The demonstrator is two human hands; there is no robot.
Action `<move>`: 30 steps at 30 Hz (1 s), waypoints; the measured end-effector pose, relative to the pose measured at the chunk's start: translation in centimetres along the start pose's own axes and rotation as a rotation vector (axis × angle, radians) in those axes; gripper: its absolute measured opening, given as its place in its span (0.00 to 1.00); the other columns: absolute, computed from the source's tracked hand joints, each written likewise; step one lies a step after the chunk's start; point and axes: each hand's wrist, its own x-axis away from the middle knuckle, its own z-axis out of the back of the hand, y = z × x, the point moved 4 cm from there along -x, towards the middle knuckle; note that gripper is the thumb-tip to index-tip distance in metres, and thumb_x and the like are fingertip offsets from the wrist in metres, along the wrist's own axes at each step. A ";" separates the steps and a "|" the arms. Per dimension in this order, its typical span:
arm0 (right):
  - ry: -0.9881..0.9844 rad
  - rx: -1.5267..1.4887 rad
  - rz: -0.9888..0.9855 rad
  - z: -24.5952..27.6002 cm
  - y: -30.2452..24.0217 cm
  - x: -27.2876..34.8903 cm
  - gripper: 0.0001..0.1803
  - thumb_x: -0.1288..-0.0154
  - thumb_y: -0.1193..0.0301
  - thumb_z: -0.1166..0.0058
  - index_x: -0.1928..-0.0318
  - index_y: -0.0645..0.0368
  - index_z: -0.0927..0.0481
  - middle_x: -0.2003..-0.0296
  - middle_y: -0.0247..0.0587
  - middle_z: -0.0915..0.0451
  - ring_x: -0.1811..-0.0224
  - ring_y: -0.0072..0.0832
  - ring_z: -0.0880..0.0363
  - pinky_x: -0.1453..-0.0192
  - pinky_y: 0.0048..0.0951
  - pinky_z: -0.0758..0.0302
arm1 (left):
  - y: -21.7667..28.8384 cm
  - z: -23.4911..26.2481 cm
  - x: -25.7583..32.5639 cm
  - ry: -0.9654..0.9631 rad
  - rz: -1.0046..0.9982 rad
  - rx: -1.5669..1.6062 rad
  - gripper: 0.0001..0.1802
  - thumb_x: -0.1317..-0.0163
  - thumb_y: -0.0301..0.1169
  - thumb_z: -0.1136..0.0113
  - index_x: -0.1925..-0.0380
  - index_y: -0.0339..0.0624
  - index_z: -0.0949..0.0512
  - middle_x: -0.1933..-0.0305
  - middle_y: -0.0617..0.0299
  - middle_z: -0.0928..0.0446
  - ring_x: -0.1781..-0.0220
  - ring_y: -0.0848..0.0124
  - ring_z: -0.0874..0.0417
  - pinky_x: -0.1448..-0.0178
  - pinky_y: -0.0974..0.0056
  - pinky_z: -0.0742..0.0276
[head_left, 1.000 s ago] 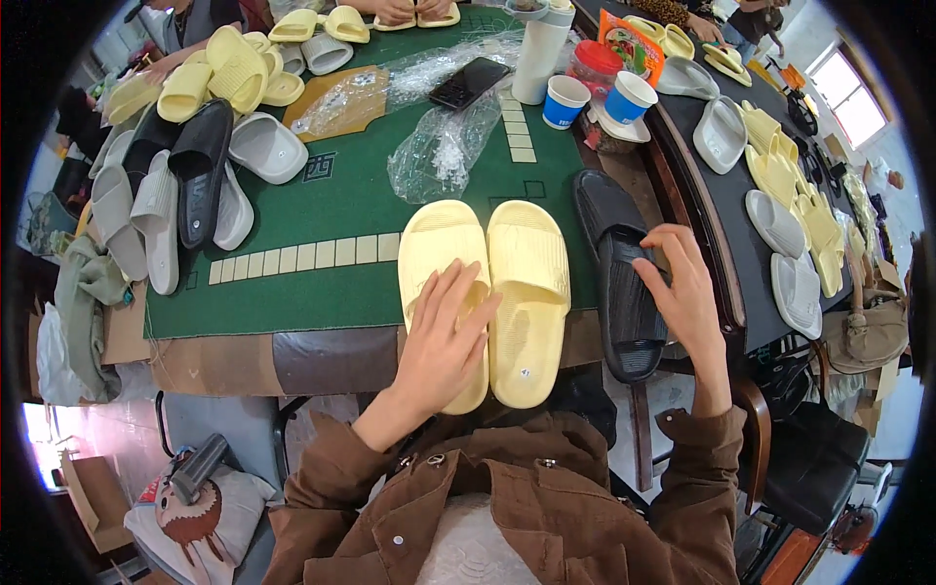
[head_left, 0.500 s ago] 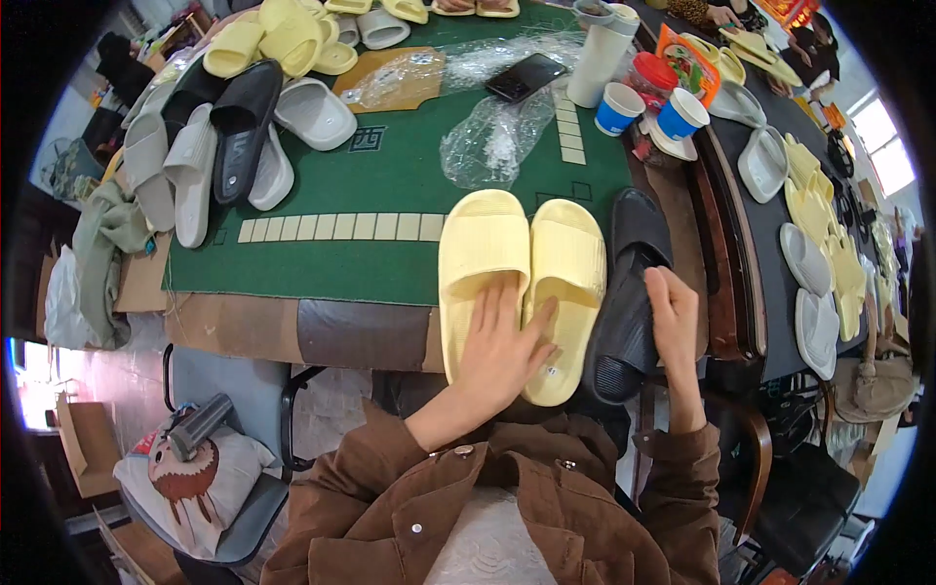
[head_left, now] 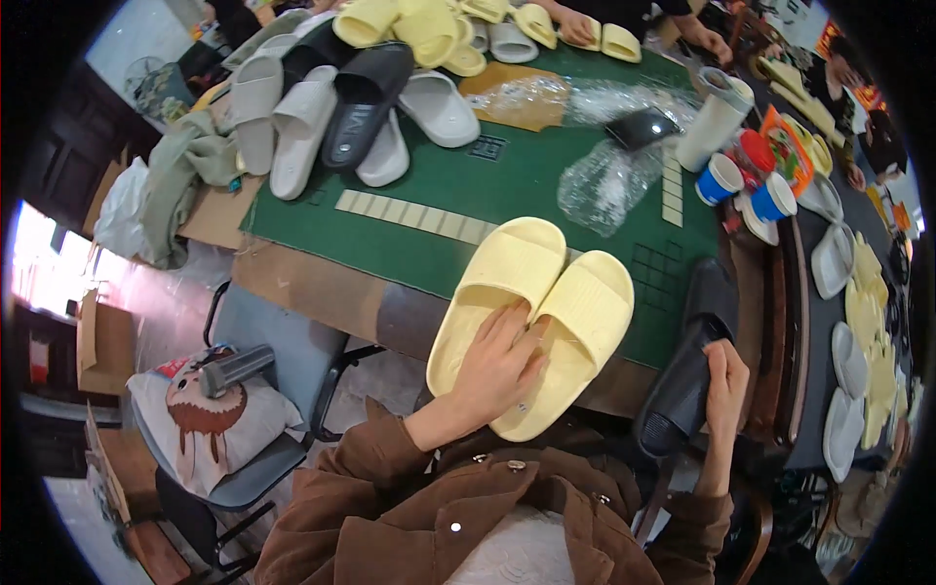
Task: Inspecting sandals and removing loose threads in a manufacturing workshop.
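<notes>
A pair of pale yellow slide slippers [head_left: 512, 263] sits side by side over the near edge of the green table mat, toes pointing away from me and slanted right. My left hand [head_left: 490, 375] is closed on their adjoining inner edges, its fingertips just below the straps. To the right, my right hand [head_left: 726, 380] grips a black slide slipper [head_left: 675, 385] by its right edge. That slipper's heel points toward me, and it hangs partly over the table edge.
Black, grey and yellow slippers [head_left: 366, 97] pile up at the far left. A phone [head_left: 642, 128], plastic wrap [head_left: 606, 185], a white tumbler [head_left: 715, 122] and paper cups [head_left: 720, 179] stand at the back right. Another person's hand [head_left: 577, 27] touches yellow slippers at the far edge. A chair [head_left: 278, 331] stands left.
My view has turned, so the table appears slanted and shifted right. The fingers of my left hand have drawn together between the yellow slippers. The gap between the yellow and black slippers has widened.
</notes>
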 end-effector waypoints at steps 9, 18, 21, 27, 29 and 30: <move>-0.031 0.039 -0.013 -0.3 0.6 -0.3 0.17 0.28 0.64 0.56 0.70 0.65 0.27 0.77 0.30 0.34 0.72 0.15 0.38 0.68 0.23 0.41 | -10.7 10.8 1.4 0.375 0.290 -0.258 0.17 0.40 0.29 0.44 0.53 0.32 0.24 0.46 0.40 0.27 0.42 0.46 0.29 0.38 0.53 0.34; -0.049 0.103 -0.083 -0.4 -0.1 -0.1 0.19 0.28 0.62 0.56 0.70 0.65 0.27 0.78 0.31 0.35 0.72 0.16 0.39 0.69 0.24 0.42 | -21.6 21.7 -6.1 0.847 0.322 -0.145 0.17 0.39 0.27 0.49 0.51 0.28 0.24 0.53 0.43 0.26 0.50 0.50 0.24 0.46 0.59 0.30; -0.037 0.084 -0.045 -0.4 -0.2 0.0 0.19 0.28 0.62 0.56 0.69 0.65 0.27 0.78 0.30 0.36 0.73 0.17 0.40 0.70 0.24 0.43 | -27.2 22.9 -7.5 0.809 0.313 -0.208 0.22 0.38 0.32 0.48 0.45 0.34 0.27 0.47 0.42 0.29 0.43 0.50 0.28 0.41 0.56 0.34; -0.028 0.164 -0.110 -0.2 -0.2 -0.2 0.16 0.30 0.65 0.56 0.67 0.66 0.23 0.78 0.35 0.30 0.72 0.19 0.34 0.67 0.24 0.36 | -34.7 19.4 -8.0 0.477 0.531 -0.593 0.44 0.44 0.63 0.47 0.30 0.60 0.43 0.26 0.46 0.52 0.23 0.52 0.57 0.31 0.29 0.66; -0.039 0.125 -0.059 -0.4 -0.4 -0.3 0.16 0.30 0.65 0.55 0.68 0.65 0.23 0.78 0.35 0.29 0.72 0.18 0.33 0.67 0.24 0.35 | -34.9 20.1 -8.4 0.435 0.569 -0.625 0.43 0.43 0.61 0.47 0.30 0.60 0.43 0.26 0.46 0.51 0.23 0.53 0.57 0.30 0.31 0.64; -0.053 0.118 -0.065 -0.4 -0.5 -0.4 0.16 0.30 0.65 0.55 0.68 0.66 0.23 0.78 0.35 0.28 0.72 0.18 0.32 0.66 0.24 0.35 | -35.4 20.9 -8.8 0.391 0.609 -0.629 0.43 0.43 0.60 0.47 0.30 0.60 0.43 0.25 0.48 0.53 0.22 0.54 0.58 0.30 0.31 0.65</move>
